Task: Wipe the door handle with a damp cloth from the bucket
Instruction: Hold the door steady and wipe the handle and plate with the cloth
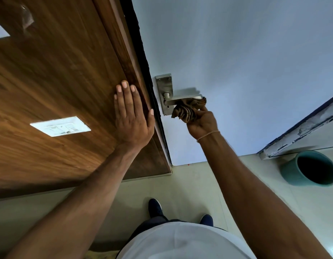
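I'm pressing the cloth, bunched in my clenched right hand, against the door handle while my flat, empty left hand is bracing the wooden panel, and I'm risking the lever dipping and the cloth slipping off.

An indoor doorway in a home or similar building. A wood-grain panel with a white switch plate fills the left of the frame. A pale blue door carries a metal lever handle. A teal bucket sits on the pale tiled floor at right.
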`<state>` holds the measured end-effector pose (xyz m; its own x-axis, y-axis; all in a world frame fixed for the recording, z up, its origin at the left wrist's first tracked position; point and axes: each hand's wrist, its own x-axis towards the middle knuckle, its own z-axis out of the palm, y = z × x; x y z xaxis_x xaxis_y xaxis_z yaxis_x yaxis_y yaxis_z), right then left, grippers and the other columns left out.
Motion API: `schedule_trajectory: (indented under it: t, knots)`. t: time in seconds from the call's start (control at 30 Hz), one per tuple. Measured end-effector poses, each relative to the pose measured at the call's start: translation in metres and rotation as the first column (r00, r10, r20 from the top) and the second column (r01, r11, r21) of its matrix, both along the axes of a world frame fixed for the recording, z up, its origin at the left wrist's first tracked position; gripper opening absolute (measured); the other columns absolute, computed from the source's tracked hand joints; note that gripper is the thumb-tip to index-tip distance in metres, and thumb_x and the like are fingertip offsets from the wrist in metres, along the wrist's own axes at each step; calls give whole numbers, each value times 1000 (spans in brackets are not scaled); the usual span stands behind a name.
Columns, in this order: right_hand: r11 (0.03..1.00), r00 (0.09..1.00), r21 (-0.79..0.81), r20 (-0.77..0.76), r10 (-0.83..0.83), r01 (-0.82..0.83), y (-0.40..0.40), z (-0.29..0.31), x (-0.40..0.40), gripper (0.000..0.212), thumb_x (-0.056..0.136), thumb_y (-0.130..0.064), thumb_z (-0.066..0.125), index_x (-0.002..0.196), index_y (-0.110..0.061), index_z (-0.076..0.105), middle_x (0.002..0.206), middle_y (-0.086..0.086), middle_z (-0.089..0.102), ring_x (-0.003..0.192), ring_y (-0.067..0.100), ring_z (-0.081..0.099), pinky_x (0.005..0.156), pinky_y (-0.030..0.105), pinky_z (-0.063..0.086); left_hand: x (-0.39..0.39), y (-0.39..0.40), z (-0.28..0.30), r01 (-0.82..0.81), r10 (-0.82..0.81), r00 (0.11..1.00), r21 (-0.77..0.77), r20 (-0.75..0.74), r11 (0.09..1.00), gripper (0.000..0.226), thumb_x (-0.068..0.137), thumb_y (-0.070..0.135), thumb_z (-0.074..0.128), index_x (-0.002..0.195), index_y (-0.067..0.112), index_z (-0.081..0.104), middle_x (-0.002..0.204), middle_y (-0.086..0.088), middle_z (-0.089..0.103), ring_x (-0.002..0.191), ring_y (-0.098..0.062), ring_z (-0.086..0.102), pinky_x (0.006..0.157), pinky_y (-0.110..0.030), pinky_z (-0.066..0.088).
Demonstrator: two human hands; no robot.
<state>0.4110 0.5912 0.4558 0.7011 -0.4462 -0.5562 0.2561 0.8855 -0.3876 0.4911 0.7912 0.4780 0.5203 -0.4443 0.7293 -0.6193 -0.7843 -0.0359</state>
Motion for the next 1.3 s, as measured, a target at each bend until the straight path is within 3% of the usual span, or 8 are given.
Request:
schedule_trajectory:
  t: [0.2, 0.33, 0.57, 0.7, 1.07, 1.13, 1.2, 1.3]
  knots:
    - [994, 994, -38, -41, 103, -104, 33, 9, 11, 53, 102, 12, 30, 150, 1, 49, 144, 26, 58, 130, 42, 60, 111, 50, 48, 0, 0, 0, -1, 1, 1000, -14, -13, 1000, 80, 108, 41, 50, 166, -5, 17, 171, -30, 24, 161, -45, 21, 132, -57, 23]
    - [1000, 1000, -2, 9, 12, -12, 2, 9, -7, 45, 103, 11, 26, 118, -4, 65, 114, 23, 70, 94, 35, 73, 83, 43, 62, 3, 5, -2, -1, 1, 1000, 23, -4, 1000, 79, 109, 41, 49, 167, -2, 15, 173, -27, 21, 163, -41, 14, 133, -55, 23]
    - [988, 989, -52, -31, 144, -146, 52, 20, 16, 45, 99, 14, 32, 133, 3, 60, 148, 27, 57, 127, 43, 63, 93, 50, 58, 3, 0, -4, 14, -14, 1000, -20, -11, 1000, 79, 108, 40, 51, 166, -3, 18, 171, -29, 25, 161, -44, 22, 132, -56, 24]
    - [1000, 1000, -22, 25, -2, 2, 9, 7, -4, 46, 101, 16, 27, 127, -4, 60, 147, 29, 52, 110, 40, 64, 91, 48, 57, 8, 8, -6, 36, -36, 999, 11, 1, 999, 81, 107, 38, 51, 167, -1, 13, 173, -23, 14, 162, -42, 18, 132, -56, 24]
    - [986, 987, 59, 55, 150, -153, 30, 19, -11, 46, 103, 7, 21, 122, -1, 63, 112, 26, 70, 90, 41, 74, 63, 45, 66, 6, 8, -3, 50, -49, 998, 13, -27, 999, 78, 104, 29, 49, 166, -3, 15, 174, -22, 8, 164, -37, 7, 134, -54, 17]
    - [981, 988, 127, 64, 138, -145, 20, 12, -20, 47, 105, 2, 21, 129, 0, 61, 116, 28, 70, 97, 41, 72, 77, 44, 66, 5, 7, -3, 45, -45, 999, 5, -29, 999, 78, 103, 29, 50, 166, -3, 16, 174, -22, 10, 164, -38, 8, 134, -54, 18]
    - [963, 986, 216, 79, 145, -159, 15, 1, -29, 48, 105, -3, 27, 124, 3, 71, 130, 29, 66, 113, 44, 67, 110, 41, 53, 3, 5, -3, 51, -51, 998, -11, -32, 999, 77, 103, 28, 49, 166, -4, 17, 174, -25, 15, 164, -40, 12, 134, -56, 20]
    - [956, 983, 256, 149, 105, -141, 18, -3, -36, 48, 108, -33, 42, 116, 1, 74, 140, 30, 62, 132, 49, 58, 121, 49, 41, 2, 5, -3, 54, -55, 997, -14, -45, 998, 77, 104, 30, 47, 166, -3, 16, 173, -26, 18, 163, -42, 15, 133, -57, 20]
